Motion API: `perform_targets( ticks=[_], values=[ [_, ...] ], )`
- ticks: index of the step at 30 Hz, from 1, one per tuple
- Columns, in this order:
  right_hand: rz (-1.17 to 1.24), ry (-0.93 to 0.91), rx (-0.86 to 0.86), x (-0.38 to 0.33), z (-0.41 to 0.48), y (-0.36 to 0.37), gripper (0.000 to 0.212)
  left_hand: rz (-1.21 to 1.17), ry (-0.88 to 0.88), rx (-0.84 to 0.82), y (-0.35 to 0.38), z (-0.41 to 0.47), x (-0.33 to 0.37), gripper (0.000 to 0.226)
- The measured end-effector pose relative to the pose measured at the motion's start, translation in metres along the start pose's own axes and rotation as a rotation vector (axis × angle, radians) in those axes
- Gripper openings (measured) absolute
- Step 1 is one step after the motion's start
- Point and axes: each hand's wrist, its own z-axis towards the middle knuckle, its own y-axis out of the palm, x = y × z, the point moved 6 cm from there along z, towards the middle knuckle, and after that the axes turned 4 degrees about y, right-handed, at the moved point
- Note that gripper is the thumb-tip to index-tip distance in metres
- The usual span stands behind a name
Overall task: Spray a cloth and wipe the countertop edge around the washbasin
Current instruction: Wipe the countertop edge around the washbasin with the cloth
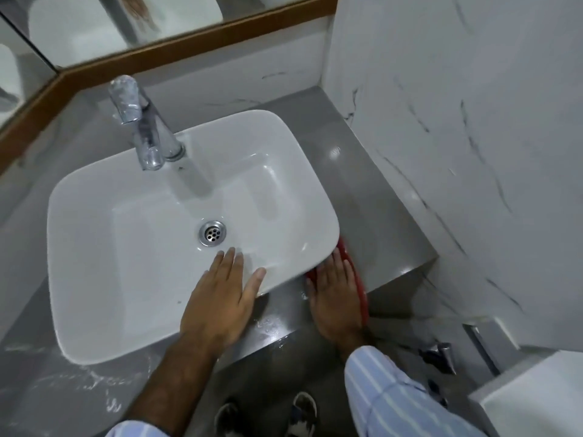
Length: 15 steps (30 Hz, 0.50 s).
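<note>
While the left hand (pixel 220 298) is resting fingers-spread on the washbasin (pixel 126 279) rim, the right hand (pixel 337 294) is pressing the red cloth (pixel 359 279) flat against the countertop (pixel 378 216), fingers together.

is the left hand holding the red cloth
No, the left hand lies flat and bare on the washbasin rim, while the right hand presses the red cloth onto the countertop.
</note>
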Motion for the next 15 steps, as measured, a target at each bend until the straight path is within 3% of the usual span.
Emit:
perform_targets(
  ticks=[3,6,9,12,15],
  values=[
    [-0.02,-0.166,0.015,0.011,-0.008,0.009,0.07,-0.026,-0.003,-0.013,-0.006,-0.01,-0.02,0.099],
    [-0.013,0.144,0.117,0.083,0.026,-0.013,0.073,0.067,-0.093,0.001,-0.025,-0.037,-0.082,0.098],
    [0.008,0.429,0.15,0.07,0.013,-0.004,0.072,0.193,-0.162,0.07,-0.057,-0.069,-0.151,0.117],
    [0.079,0.339,0.159,-0.004,-0.019,0.013,0.071,0.333,-0.023,0.108,-0.079,-0.078,-0.18,0.106],
    [0.055,0.107,0.086,-0.098,-0.073,0.044,0.074,0.374,0.088,0.125,-0.087,-0.072,-0.182,0.093]
  ],
)
